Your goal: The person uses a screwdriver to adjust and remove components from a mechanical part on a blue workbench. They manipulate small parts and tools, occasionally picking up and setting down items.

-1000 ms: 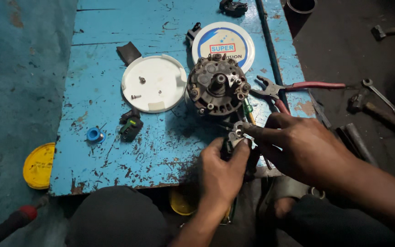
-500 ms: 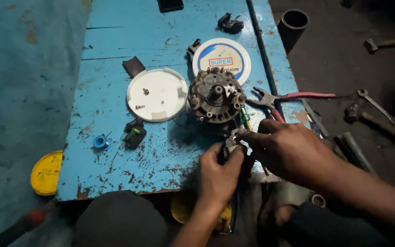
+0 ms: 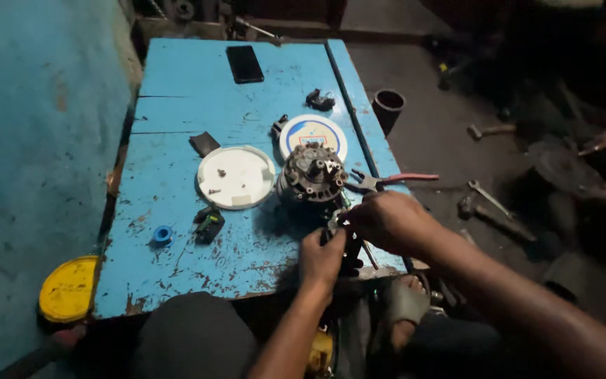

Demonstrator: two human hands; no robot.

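The left hand (image 3: 322,258) is closed around a small dark metal part (image 3: 338,228) at the near right edge of the worn blue-painted wooden surface (image 3: 177,91); the right hand (image 3: 387,221) is curled over the same part from the right, its fingertips pinched on the part's upper end; the part's exact shape cannot be made out. Just beyond the hands stands a round grey metal alternator housing (image 3: 311,174), ribbed and dull; red-handled pliers (image 3: 387,181) lie at its right, over the surface's edge. A round white plastic lid (image 3: 236,177) holding small screws lies to its left; a second round white lid with a blue mark (image 3: 313,133) lies behind it. A black flat phone (image 3: 245,64) rests at the far end; a small blue plastic ring (image 3: 162,234) and a black clip (image 3: 209,224) sit in the chipped near-left area; open paint lies between them and the far edge.
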